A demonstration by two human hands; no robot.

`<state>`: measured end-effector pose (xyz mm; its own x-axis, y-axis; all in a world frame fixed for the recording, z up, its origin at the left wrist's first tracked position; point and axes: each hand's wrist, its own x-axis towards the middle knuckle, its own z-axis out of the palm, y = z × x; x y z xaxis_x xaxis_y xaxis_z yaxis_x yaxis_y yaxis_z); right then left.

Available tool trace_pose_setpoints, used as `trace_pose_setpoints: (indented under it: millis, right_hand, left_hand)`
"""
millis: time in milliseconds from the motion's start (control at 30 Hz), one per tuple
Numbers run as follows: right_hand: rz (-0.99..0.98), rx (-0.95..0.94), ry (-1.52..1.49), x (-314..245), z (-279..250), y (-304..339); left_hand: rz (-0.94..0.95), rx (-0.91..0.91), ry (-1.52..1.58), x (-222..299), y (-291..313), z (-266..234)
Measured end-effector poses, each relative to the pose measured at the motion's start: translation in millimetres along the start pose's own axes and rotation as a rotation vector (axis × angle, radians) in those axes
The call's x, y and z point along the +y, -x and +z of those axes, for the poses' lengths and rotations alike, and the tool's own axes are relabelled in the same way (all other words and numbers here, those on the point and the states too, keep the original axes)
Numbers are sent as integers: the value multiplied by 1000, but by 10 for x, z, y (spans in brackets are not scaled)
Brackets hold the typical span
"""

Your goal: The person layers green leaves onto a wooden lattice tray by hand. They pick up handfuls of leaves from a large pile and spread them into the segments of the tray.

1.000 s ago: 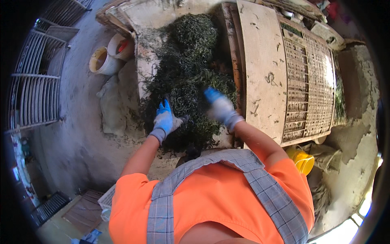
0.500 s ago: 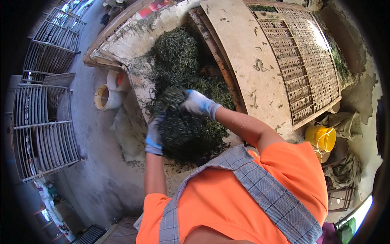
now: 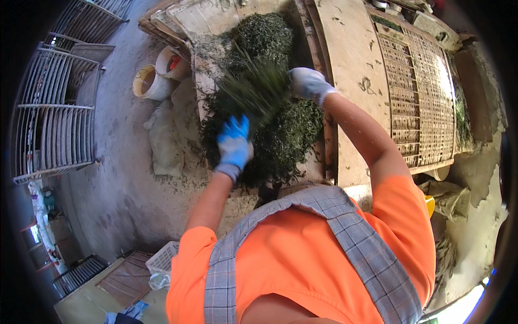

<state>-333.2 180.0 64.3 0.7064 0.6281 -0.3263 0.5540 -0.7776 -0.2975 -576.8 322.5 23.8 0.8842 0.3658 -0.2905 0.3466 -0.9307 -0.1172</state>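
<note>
A heap of dark green, thin, stringy plant material (image 3: 294, 137), like shredded leaves or seaweed, lies in a pale trough-like space. A second mound (image 3: 264, 40) of it rises farther back. Between my hands a loose clump (image 3: 251, 92) is smeared by motion. My left hand (image 3: 235, 144), in a white and blue glove, is at the heap's near left side, fingers stretched out and apart. At the clump's right edge is my right hand (image 3: 310, 85), in a similar glove. Its back shows, but its fingertips are mostly hidden, so its grip is unclear.
To the right lies a pale board (image 3: 353, 81) with scattered strands, then a slatted bamboo rack (image 3: 423, 86). White buckets (image 3: 154, 83) and a pale sack (image 3: 167, 140) stand left of the heap. Metal racks (image 3: 56, 110) line the far left. A white basket (image 3: 162, 259) is at lower left.
The view has shifted, moving the scene right and up. My hands have moved apart; the left has opened with its fingers spread. The clump between them now blurs upward toward the far mound.
</note>
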Motion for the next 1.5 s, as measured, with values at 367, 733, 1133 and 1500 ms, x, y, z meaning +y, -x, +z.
trace_pose_setpoints:
  millis: [367,733,1133,1500]
  right_hand:
    - [18,-78,-40,-444,892,460]
    - [98,-324,-134,-274,943,-270]
    - [-107,201,-532,-1094,551,536]
    - [-398,-75,-1623,-68,422,178]
  left_hand:
    - [-190,-9,2244,-141,-218,1430]
    - [-428,-552,1989,-102,-588,349]
    - [275,-658,2572,-633,-799,1167]
    - [317,-94,2474,-477,-434,39]
